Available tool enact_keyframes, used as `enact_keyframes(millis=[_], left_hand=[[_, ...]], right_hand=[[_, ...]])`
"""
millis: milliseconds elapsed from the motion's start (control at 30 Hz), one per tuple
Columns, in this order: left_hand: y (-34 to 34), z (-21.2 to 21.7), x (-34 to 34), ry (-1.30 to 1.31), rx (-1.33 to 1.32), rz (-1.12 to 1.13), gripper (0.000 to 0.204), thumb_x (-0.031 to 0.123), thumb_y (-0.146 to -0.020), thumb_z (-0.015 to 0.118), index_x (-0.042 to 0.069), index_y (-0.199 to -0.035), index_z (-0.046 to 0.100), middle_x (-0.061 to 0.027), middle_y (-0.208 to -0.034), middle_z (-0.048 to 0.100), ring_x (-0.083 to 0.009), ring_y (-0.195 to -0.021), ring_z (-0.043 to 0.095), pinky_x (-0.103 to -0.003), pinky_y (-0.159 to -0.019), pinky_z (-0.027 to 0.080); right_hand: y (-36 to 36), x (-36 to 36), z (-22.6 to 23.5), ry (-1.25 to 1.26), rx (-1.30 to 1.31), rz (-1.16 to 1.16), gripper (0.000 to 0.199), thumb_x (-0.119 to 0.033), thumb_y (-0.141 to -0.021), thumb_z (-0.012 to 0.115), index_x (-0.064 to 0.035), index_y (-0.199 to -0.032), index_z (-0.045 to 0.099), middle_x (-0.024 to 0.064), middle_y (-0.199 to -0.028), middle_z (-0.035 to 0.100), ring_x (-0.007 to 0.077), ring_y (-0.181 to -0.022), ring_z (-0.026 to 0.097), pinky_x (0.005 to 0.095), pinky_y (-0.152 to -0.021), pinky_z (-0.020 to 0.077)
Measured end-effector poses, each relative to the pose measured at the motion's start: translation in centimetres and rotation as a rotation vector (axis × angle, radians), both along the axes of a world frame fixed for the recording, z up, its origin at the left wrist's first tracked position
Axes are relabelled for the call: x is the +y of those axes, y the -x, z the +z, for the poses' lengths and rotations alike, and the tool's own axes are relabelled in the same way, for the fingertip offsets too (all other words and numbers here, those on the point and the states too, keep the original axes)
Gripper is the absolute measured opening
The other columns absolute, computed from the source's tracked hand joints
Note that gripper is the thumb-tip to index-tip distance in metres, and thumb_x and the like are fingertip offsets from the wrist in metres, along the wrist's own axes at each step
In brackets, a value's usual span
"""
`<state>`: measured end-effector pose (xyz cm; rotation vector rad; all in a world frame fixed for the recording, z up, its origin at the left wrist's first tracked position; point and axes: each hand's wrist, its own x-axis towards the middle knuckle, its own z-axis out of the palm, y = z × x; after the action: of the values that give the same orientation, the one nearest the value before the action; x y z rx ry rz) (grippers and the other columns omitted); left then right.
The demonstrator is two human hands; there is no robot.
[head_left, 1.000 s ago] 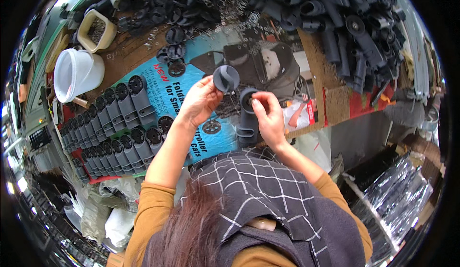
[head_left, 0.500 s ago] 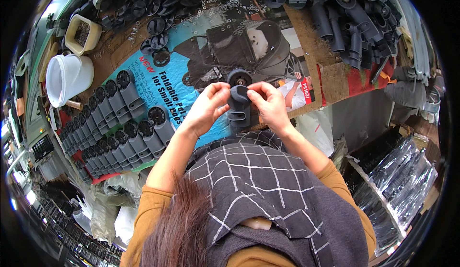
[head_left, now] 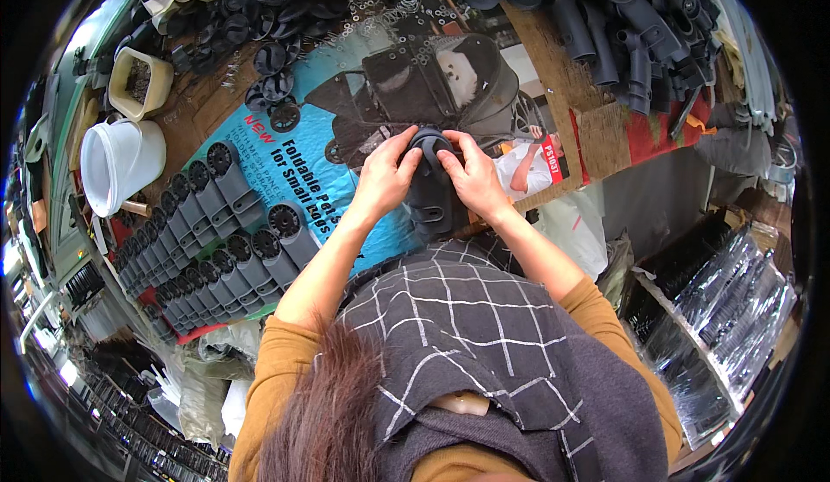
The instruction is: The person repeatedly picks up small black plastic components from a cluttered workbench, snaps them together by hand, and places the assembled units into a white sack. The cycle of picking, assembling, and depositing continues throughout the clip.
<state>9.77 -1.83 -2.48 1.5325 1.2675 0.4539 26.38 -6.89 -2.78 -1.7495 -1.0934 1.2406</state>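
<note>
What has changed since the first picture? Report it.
The cap moved right, from beside the housing to over its round end. The left hand held it alone; the right hand, earlier at the housing, now grips it too. Bucket and rows of parts stayed put.

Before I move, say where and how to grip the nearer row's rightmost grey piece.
The grey piece looks best gripped by its long body, below the round spoked end, coming from its right: that side borders the blue sheet, while a similar piece crowds its left.
</note>
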Motion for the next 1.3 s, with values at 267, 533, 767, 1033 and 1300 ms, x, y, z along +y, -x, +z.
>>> enact_keyframes(millis=[267,533,767,1033,1300], left_hand=[[0.2,-0.9,-1.1,0.147,-0.01,0.011,0.043,0.016,-0.086,0.061,0.001,-0.126,0.055,-0.0226,-0.118,0.059,-0.0348,-0.107,0.059,-0.037,-0.091,0.047],[0.8,-0.9,1.7,0.189,0.077,-0.354,0.059,0.01,-0.072,0.073,-0.005,-0.124,0.049,-0.0211,-0.108,0.058,-0.0298,-0.099,0.06,-0.035,-0.087,0.047],[-0.1,-0.7,1.1,0.208,0.108,-0.22,0.06,0.019,-0.059,0.082,-0.004,-0.107,0.055,-0.0183,-0.104,0.055,-0.0295,-0.096,0.058,-0.037,-0.085,0.047],[0.2,3.8,1.7,0.107,-0.469,0.34,0.068,0.055,-0.082,0.066,0.002,-0.122,0.051,-0.0105,-0.114,0.055,-0.0181,-0.104,0.051,-0.031,-0.088,0.043],[0.2,7.0,1.5,0.332,-0.63,0.454,0.057,0.05,-0.098,0.036,0.001,-0.115,0.058,-0.0067,-0.099,0.065,-0.0143,-0.088,0.059,-0.028,-0.081,0.046]], right_hand=[[-0.8,-0.3,-1.6,0.068,-0.021,0.125,0.041,-0.022,-0.088,0.062,-0.0001,-0.121,0.051,0.02,-0.11,0.061,0.0317,-0.1,0.061,0.0369,-0.085,0.048],[-1.4,0.3,-0.8,0.223,-0.053,0.223,0.04,-0.025,-0.084,0.066,0.0009,-0.114,0.059,0.0162,-0.106,0.065,0.0245,-0.096,0.064,0.0341,-0.084,0.0492],[-0.5,0.8,0.0,0.26,-0.006,0.119,0.048,-0.031,-0.083,0.068,0.0014,-0.116,0.056,0.0185,-0.104,0.065,0.0254,-0.095,0.065,0.0344,-0.081,0.0509],[2.2,-0.9,5.4,0.136,0.206,0.119,0.068,-0.04,-0.078,0.069,0.0013,-0.125,0.043,0.0192,-0.104,0.062,0.028,-0.096,0.062,0.0377,-0.084,0.0479],[2.9,-0.5,9.6,0.091,0.387,0.118,0.056,-0.034,-0.078,0.069,0.0007,-0.115,0.046,0.0114,-0.084,0.064,0.0167,-0.074,0.063,0.0308,-0.07,0.0494]])
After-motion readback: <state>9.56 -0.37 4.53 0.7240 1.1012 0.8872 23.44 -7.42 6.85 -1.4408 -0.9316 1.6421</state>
